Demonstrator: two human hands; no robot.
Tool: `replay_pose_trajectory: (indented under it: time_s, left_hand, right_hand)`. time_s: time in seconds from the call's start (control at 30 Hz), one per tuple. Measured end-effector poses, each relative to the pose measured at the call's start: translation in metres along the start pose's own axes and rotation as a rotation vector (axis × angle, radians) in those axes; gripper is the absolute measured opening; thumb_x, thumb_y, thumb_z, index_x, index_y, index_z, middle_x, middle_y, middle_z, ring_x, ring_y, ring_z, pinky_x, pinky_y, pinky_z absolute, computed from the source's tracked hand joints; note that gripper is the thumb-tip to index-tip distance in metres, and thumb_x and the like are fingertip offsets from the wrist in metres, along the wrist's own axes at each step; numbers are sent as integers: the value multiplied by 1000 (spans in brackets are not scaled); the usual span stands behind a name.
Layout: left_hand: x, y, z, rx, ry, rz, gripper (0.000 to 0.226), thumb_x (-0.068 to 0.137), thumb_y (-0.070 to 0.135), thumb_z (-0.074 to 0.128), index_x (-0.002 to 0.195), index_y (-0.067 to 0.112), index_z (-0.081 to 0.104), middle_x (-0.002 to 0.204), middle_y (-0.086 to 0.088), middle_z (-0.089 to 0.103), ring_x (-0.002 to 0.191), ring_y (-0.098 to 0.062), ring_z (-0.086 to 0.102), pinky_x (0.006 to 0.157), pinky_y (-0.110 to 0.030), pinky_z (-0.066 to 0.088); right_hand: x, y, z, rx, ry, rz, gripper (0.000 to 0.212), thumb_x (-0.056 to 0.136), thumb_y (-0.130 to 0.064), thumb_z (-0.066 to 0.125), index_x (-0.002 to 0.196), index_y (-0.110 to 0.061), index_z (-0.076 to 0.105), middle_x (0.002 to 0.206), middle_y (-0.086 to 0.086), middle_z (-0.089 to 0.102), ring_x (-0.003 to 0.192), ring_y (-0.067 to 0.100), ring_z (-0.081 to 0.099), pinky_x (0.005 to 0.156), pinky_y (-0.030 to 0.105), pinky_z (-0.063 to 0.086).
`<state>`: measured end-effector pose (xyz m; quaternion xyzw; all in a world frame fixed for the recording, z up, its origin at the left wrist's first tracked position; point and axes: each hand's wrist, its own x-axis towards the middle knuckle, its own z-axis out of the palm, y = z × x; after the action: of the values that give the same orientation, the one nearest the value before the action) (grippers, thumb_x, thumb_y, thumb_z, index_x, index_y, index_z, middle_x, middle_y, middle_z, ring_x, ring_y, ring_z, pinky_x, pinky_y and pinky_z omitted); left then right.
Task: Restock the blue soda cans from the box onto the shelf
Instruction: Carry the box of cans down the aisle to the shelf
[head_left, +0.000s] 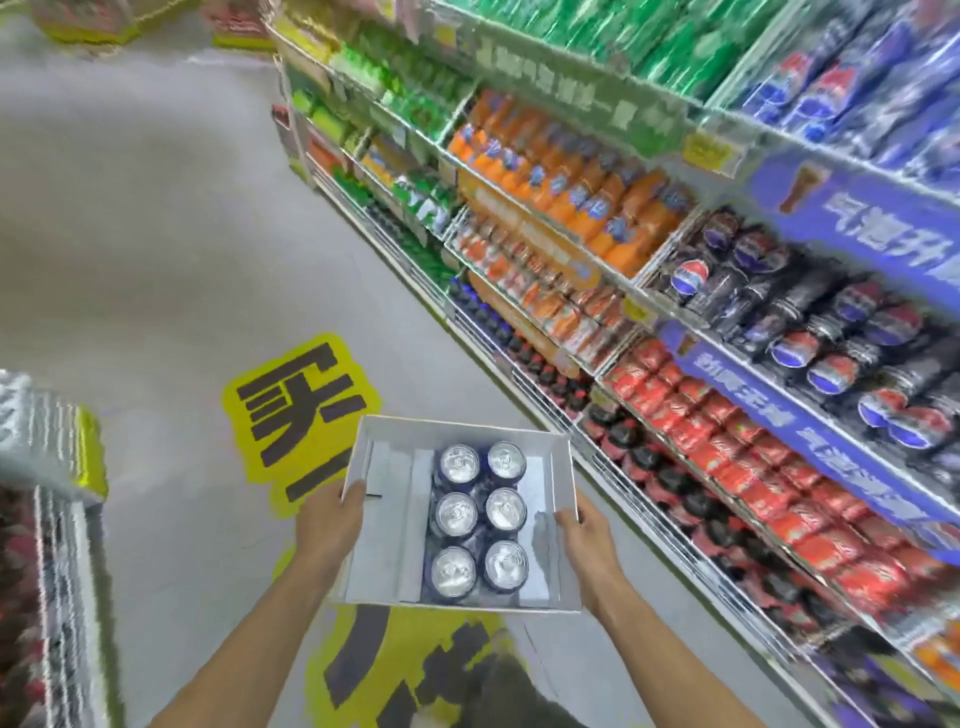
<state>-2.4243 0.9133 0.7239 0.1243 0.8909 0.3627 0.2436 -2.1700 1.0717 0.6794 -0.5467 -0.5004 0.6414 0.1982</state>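
I carry a shallow white cardboard box (387, 519) in front of me above the aisle floor. Several blue soda cans (479, 514) stand upright in it in two rows, silver tops up. My left hand (332, 525) grips the box's left wall, thumb over the rim. My right hand (584, 535) grips the right wall the same way. The shelf (769, 410) runs along my right, with dark blue soda cans (810, 332) lying in rows at about chest height.
Red cans (727, 441), orange bottles (582, 182) and green bottles (431, 208) fill other shelf tiers. Another rack (57, 519) stands at the left edge. Yellow floor markings (296, 415) lie on the grey aisle floor (156, 234). The picture is blurred.
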Motion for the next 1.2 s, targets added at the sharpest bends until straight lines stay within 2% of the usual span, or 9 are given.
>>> replay_pose_trajectory:
  time_s: [0.17, 0.3, 0.4, 0.47, 0.67, 0.83, 1.0, 1.1, 1.2]
  left_hand:
    - [51, 52, 39, 39, -129, 94, 44, 93, 35, 52, 81, -4, 69, 77, -21, 69, 81, -40, 68, 74, -46, 53]
    - [74, 99, 79, 114, -250, 188, 38, 96, 30, 56, 80, -2, 68, 80, -22, 65, 88, -40, 66, 78, -43, 48]
    - [87, 128, 117, 135, -342, 269, 49, 83, 44, 48, 83, 1, 72, 90, -30, 71, 92, -43, 68, 83, -46, 52]
    - [88, 145, 141, 159, -404, 312, 49, 83, 42, 50, 84, -1, 73, 86, -29, 70, 86, -40, 67, 75, -42, 49]
    - [86, 179, 210, 305, -613, 423, 30, 101, 21, 56, 83, 2, 71, 80, -22, 64, 83, -35, 61, 69, -36, 38]
    - [86, 185, 254, 380, -736, 526, 40, 100, 21, 57, 63, 8, 56, 74, -26, 63, 84, -41, 65, 68, -40, 38]
    - [95, 174, 291, 420, -823, 541, 36, 100, 23, 56, 69, 5, 62, 81, -30, 69, 84, -42, 66, 76, -45, 50]
    - [102, 154, 317, 430, -847, 497, 38, 101, 24, 56, 69, 3, 59, 72, -25, 60, 81, -41, 60, 72, -42, 44]
    - [116, 119, 354, 430, -846, 459, 45, 91, 40, 50, 88, -2, 66, 86, -28, 66, 88, -43, 63, 80, -47, 50]
  right_hand:
    - [38, -12, -15, 64, 158, 2, 37, 97, 0, 47, 110, -22, 74, 100, 7, 79, 83, 22, 70, 75, 38, 58]
    - [52, -15, -38, 127, 296, 30, 37, 96, 0, 48, 111, -21, 74, 100, 5, 79, 86, 24, 75, 71, 35, 62]
    - [56, -9, -62, 173, 398, 49, 41, 94, 0, 48, 112, -26, 75, 101, 5, 80, 95, 33, 76, 82, 51, 63]
    - [52, -1, -78, 189, 490, 70, 42, 94, 1, 49, 113, -26, 75, 103, 7, 80, 97, 35, 75, 85, 55, 61]
    - [26, 10, -103, 275, 709, 120, 37, 101, -2, 46, 120, -24, 69, 104, -2, 76, 88, 16, 68, 71, 29, 54]
    - [12, 24, -103, 290, 891, 197, 36, 98, 2, 48, 101, -25, 70, 97, 2, 73, 88, 18, 62, 65, 20, 50]
    - [16, 45, -93, 326, 977, 252, 44, 98, 1, 47, 109, -36, 69, 80, -25, 72, 75, -3, 63, 60, 9, 48]
    - [31, 73, -92, 324, 974, 295, 38, 97, 5, 45, 105, -22, 70, 65, -26, 69, 64, 0, 60, 53, 7, 45]
    - [59, 115, -98, 325, 929, 318, 41, 95, 3, 45, 109, -22, 74, 79, -19, 75, 70, 1, 65, 60, 11, 51]
